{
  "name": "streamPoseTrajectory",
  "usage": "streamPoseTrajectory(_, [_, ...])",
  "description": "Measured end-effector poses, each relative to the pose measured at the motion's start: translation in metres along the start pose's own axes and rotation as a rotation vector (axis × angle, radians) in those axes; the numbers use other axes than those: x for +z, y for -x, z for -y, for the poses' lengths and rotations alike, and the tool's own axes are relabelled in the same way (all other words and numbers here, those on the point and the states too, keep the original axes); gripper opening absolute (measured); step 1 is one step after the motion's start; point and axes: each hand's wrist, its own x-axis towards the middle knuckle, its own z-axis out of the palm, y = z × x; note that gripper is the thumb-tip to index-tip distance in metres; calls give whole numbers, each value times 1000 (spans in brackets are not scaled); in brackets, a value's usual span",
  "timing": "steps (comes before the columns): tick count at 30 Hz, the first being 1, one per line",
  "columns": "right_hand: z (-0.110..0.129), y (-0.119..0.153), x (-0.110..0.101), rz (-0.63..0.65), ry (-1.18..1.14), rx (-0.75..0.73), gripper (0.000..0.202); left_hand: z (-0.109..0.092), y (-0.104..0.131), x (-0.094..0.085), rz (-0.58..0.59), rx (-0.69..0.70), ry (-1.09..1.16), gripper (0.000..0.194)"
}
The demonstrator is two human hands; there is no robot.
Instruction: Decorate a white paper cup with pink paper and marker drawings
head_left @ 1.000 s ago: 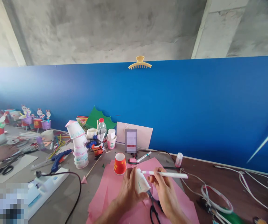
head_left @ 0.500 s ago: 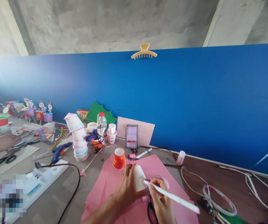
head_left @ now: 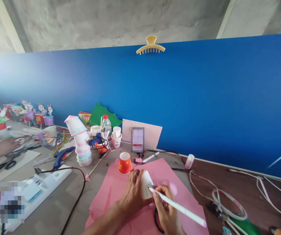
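My left hand point(head_left: 133, 187) is closed on a small white piece of paper point(head_left: 146, 181), pinching its left and lower edge. A short curved green line shows on the paper's face. In my right hand point(head_left: 166, 202) is a slim white marker pen point(head_left: 181, 210) with a pink end. Its tip rests on or just over the paper, to the right of the green line; contact is too fine to tell. Under my right hand, the black handle of a pair of scissors point(head_left: 157, 222) shows in part. A red paper cup point(head_left: 125, 164) stands just beyond my left hand.
Pink sheets point(head_left: 111, 202) lie under my hands. A stack of decorated paper cups point(head_left: 83, 143), a blue glue gun point(head_left: 63, 156) and a white power strip point(head_left: 40, 192) are leftward. Another person's hand point(head_left: 5, 148) is far left. White cables point(head_left: 228, 199) lie right.
The view has tilted slightly, so most things sit a little higher. The pen tip has shifted slightly left and up on the paper. Both hands keep their holds.
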Motion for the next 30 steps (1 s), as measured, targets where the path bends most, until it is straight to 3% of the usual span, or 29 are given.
streamPoseTrajectory(5, [-3, 0, -2, 3, 63, -55, 24, -2, -2, -1, -32, 7, -17, 84])
streamPoseTrajectory(14, [-7, -5, -11, 108, 24, 31, 25, -7, -6, -8, 17, -5, -6, 80])
streamPoseTrajectory(30, [-3, -7, -11, 63, 40, 17, 29, -9, -7, -10, -2, 3, -46, 72])
